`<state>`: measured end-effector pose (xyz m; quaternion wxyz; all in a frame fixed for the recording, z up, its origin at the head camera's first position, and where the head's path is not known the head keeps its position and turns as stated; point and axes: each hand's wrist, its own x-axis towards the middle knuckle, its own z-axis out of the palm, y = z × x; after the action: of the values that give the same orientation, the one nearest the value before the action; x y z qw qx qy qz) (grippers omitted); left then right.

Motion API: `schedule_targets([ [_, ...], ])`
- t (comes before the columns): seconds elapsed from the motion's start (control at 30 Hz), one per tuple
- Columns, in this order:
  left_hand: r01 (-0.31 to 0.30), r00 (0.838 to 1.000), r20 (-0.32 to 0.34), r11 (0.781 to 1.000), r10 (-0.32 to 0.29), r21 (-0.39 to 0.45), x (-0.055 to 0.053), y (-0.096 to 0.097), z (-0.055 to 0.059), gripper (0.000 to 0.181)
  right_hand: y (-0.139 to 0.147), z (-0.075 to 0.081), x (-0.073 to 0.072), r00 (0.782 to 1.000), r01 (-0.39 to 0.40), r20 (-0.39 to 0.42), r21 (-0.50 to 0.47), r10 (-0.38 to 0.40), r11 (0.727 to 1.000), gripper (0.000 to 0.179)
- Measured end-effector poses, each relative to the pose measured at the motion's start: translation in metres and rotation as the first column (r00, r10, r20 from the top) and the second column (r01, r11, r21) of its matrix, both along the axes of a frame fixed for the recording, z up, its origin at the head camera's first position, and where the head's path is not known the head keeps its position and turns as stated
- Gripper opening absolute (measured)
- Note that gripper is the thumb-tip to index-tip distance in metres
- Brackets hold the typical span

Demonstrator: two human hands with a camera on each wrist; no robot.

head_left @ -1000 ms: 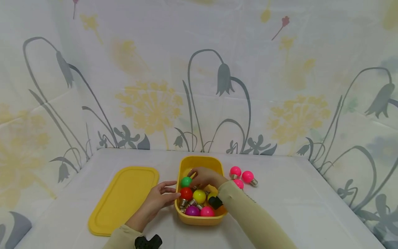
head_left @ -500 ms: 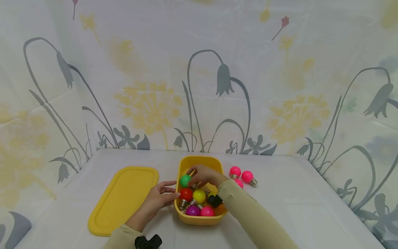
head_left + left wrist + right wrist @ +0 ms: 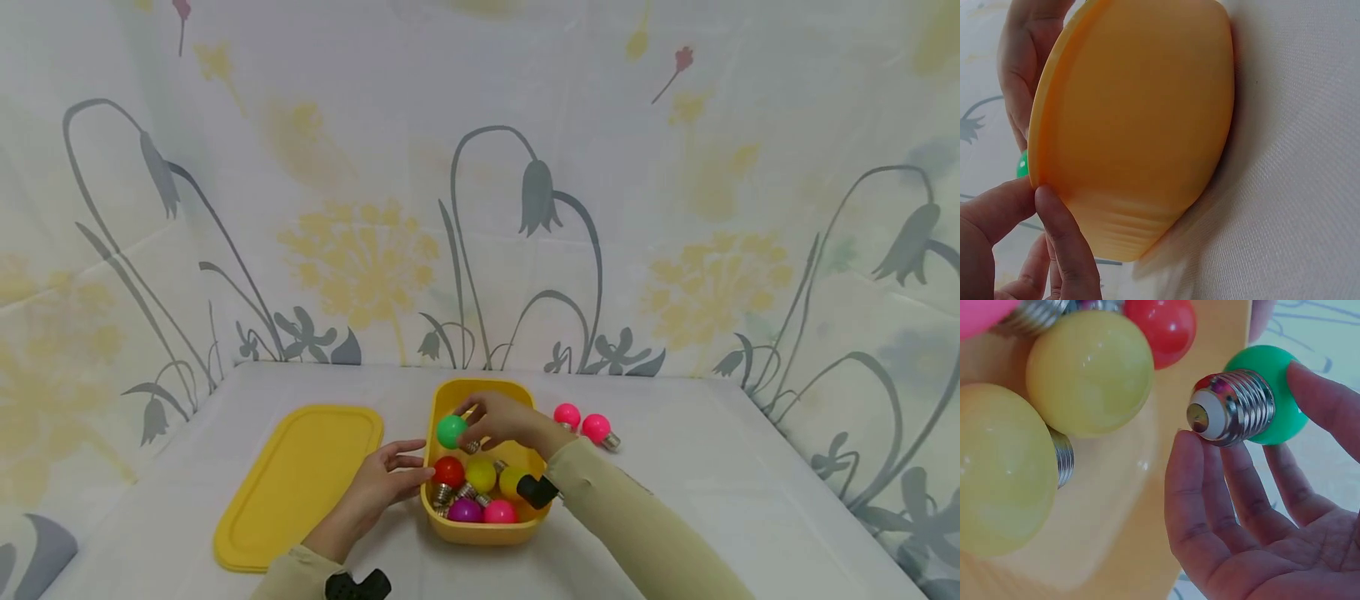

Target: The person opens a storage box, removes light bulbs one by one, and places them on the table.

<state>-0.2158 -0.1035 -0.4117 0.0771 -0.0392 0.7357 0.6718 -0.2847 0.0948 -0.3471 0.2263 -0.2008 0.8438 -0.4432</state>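
Left hand (image 3: 382,483): thumb and a finger pinch the near-side rim of the yellow container (image 3: 483,533), which lies to its right. Right hand (image 3: 506,421): grips the green bulb (image 3: 451,432), thumb on the globe, fingertips along the metal base. The green bulb is between the two hands, over the part of the container beyond the left fingertips; its height above the floor is hard to judge.

Risks (judgement): 
- Globe looks smooth; a loose fingertip hold could let the green bulb slip and strike the red bulb (image 3: 448,472), just right of the left fingertips. 
- Left hand has only a small hold on the rim; a knock from the right wrist could swing or tip the container. 
- Round bulbs beside the right forearm could roll if the right sleeve (image 3: 622,508) brushes them.

Counts: 
- Container: 1. 
- Yellow lid (image 3: 300,492): 1, left of the left hand. 
- Green: 1, in the right hand. 
- Red: 1. 
- Yellow: 2, one yellow bulb (image 3: 481,475) below the right fingers, a second yellow bulb (image 3: 510,481) below the right wrist, partly covered. 
- Purple bulb (image 3: 465,510): 1, closer to the body than either set of fingertips. 
- Pink: 3 visible; one pink bulb (image 3: 499,512) right of the purple, two loose pink bulbs (image 3: 597,428) on the table (image 3: 720,500) right of the right hand. The sleeve may hide more.
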Motion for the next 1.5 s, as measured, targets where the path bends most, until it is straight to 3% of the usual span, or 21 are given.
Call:
schedule_targets([
  [0.47, -0.013, 1.000, 0.004, 1.000, 0.013, 0.001, -0.001, -0.001, -0.002, 0.047, 0.018, 0.009, 0.028, 0.996, 0.039, -0.081, -0.064, -0.044, 0.997, 0.041],
  [0.77, -0.007, 1.000, 0.005, 1.000, 0.007, -0.013, 0.000, 0.000, -0.002, 0.049, 0.040, 0.000, 0.057, 0.981, 0.070, -0.174, -0.112, -0.089, 0.991, 0.041],
  [0.97, -0.011, 1.000, 0.015, 1.000, 0.011, -0.024, 0.000, -0.001, -0.001, 0.051, 0.057, -0.007, 0.070, 0.975, 0.107, -0.182, -0.131, -0.130, 0.986, 0.041],
  [1.13, -0.015, 1.000, 0.022, 0.999, 0.015, -0.031, 0.000, 0.000, -0.001, 0.051, 0.076, -0.012, 0.076, 0.957, 0.176, -0.210, -0.127, -0.200, 0.976, 0.043],
  [1.5, -0.007, 1.000, 0.027, 0.999, 0.008, -0.038, -0.003, 0.000, -0.002, 0.053, 0.127, -0.014, 0.076, 0.918, 0.325, -0.190, -0.147, -0.349, 0.934, 0.046],
])
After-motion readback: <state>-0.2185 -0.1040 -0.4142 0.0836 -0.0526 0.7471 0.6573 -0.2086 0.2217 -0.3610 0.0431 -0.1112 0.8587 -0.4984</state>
